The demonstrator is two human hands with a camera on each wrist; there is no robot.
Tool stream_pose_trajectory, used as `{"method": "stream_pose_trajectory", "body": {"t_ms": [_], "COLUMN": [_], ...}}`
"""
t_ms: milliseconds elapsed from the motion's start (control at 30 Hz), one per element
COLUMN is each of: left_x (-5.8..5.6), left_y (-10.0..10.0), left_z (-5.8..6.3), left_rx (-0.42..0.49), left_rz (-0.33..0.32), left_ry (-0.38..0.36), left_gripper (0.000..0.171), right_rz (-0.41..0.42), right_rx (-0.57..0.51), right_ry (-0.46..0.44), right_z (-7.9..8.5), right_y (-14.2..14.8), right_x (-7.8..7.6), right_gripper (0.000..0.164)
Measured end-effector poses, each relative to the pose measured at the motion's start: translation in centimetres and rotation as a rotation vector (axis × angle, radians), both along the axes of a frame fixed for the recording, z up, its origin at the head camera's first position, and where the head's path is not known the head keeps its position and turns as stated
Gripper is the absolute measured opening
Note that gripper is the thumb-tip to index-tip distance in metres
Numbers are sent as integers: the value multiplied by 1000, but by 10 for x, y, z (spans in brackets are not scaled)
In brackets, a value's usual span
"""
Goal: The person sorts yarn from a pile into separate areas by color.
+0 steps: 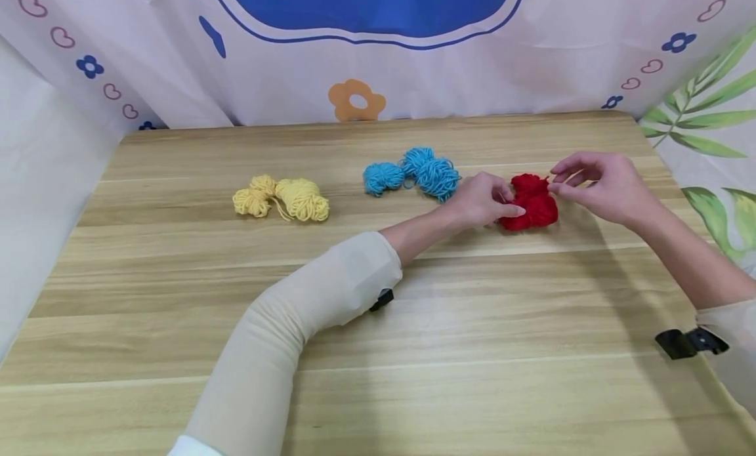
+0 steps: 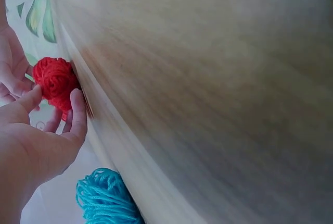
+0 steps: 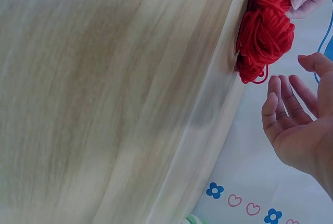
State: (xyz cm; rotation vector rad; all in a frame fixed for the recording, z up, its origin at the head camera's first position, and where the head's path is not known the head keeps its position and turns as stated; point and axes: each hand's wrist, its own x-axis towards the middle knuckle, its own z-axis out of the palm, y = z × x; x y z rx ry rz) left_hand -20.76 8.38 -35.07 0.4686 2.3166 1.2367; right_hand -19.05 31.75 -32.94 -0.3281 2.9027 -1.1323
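A bundle of red yarn (image 1: 534, 210) lies on the right part of the table, gathered into bunched lumps. My left hand (image 1: 480, 200) holds its left side, the thumb on the near side and the fingers round the far side; the left wrist view shows the red yarn (image 2: 54, 81) between thumb and fingers. To the right of the bundle is my right hand (image 1: 602, 184), its fingers loosely bent. In the right wrist view a small gap separates the right hand (image 3: 302, 120) from the red yarn (image 3: 268, 26), where a short loop hangs out.
Blue yarn (image 1: 437, 177) in two joined bunches lies just left of my left hand. Farther left is yellow yarn (image 1: 301, 200), also bunched in two. Everything rests on a wooden table (image 1: 472, 351), with a printed cloth (image 1: 283, 82) hanging behind its back edge.
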Motion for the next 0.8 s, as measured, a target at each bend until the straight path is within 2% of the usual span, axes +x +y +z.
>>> {"method": "stream_pose_trajectory", "body": {"t_ms": [200,467,600,800], "left_x": [2,1,0,1], "left_y": [-1,-2,-2,-3], "left_z": [1,1,0,0], "left_rx": [24,-42,-43,-43], "left_rz": [1,-61,-80,-76], "left_ry": [-14,79,84,84], "left_gripper": [19,22,23,23], "right_rz": [-7,-9,-9,-7], "right_rx": [9,23,22,22], "right_ry": [-9,-12,-10,-10], "right_z": [0,2,2,2], "right_y": [1,0,-1,-1], "right_x": [1,2,2,2], "right_gripper": [26,27,27,27]}}
